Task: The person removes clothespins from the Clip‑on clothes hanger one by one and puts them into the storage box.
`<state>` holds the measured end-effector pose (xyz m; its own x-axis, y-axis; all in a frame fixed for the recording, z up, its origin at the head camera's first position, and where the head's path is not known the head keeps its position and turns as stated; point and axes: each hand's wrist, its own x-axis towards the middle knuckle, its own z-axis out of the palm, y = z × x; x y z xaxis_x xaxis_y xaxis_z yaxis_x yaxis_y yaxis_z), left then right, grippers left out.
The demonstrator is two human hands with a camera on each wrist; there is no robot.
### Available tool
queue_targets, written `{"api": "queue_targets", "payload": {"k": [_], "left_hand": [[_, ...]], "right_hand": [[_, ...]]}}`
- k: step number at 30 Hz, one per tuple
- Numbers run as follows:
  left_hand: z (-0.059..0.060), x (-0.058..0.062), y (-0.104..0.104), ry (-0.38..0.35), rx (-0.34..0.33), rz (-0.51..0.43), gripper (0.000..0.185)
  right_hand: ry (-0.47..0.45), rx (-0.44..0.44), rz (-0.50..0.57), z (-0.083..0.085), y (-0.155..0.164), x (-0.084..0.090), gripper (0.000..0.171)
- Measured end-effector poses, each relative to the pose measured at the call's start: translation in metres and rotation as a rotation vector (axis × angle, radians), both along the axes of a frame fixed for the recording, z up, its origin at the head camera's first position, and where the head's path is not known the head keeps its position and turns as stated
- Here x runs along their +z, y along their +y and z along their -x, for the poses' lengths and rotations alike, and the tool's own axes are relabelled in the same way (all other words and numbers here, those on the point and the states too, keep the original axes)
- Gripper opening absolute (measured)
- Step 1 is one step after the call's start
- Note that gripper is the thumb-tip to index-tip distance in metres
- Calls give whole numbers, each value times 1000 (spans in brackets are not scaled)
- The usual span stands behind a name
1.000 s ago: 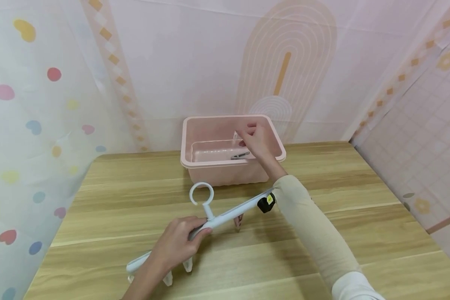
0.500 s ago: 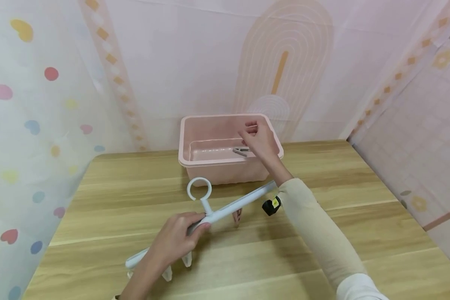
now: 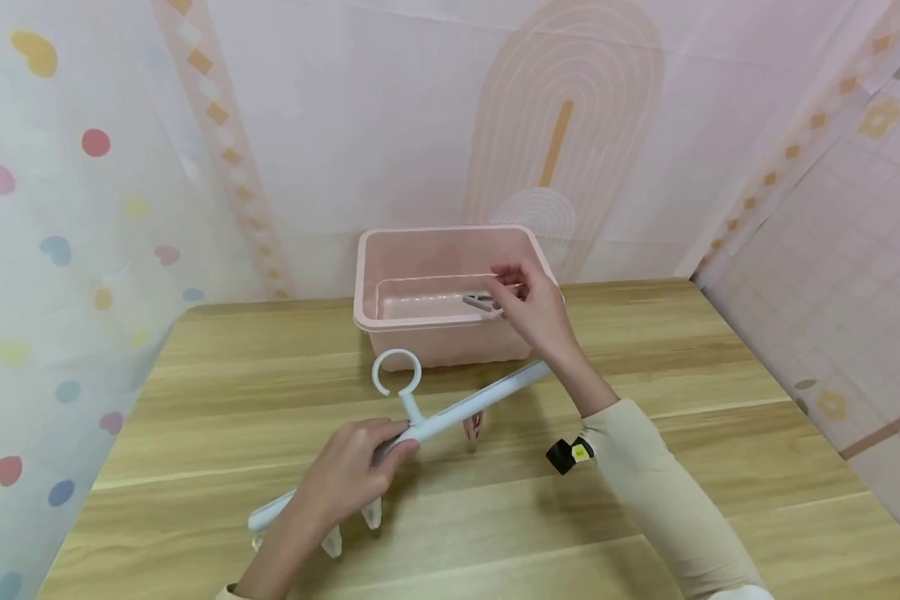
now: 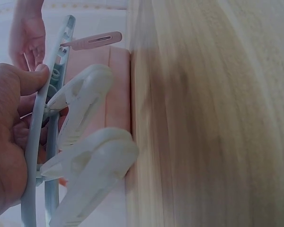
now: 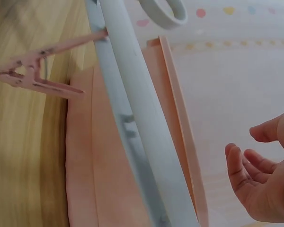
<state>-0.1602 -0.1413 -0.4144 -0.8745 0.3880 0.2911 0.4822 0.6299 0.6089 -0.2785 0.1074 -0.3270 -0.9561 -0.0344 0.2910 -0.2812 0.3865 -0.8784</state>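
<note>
White plastic fills the left hand: its fingers are clenched round the bar of a clip hanger held just above the bench. The right hand hangs relaxed over the pink tub, grasping nothing, a peg lying inside. A one-handed hold could let the hanger tip, knocking its clips on the bench.
</note>
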Motion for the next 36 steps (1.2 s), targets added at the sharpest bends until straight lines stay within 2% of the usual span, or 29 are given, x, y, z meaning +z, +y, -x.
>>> {"api": "queue_targets", "payload": {"k": [8,15,23,36], "left_hand": [[2,4,-2,18,2,-6,6],[4,7,-3,26,11,7,10],[9,9,-4,12,-1,16,13],[5,12,0,29,-2,19,14]], "right_hand": [[2,51,62,-21,-1,-2,30],[45,94,121,-41,-3,-9,27],[107,149,159,-53,-4,-19,25],[215,199,51,-87,2,-37,20]]}}
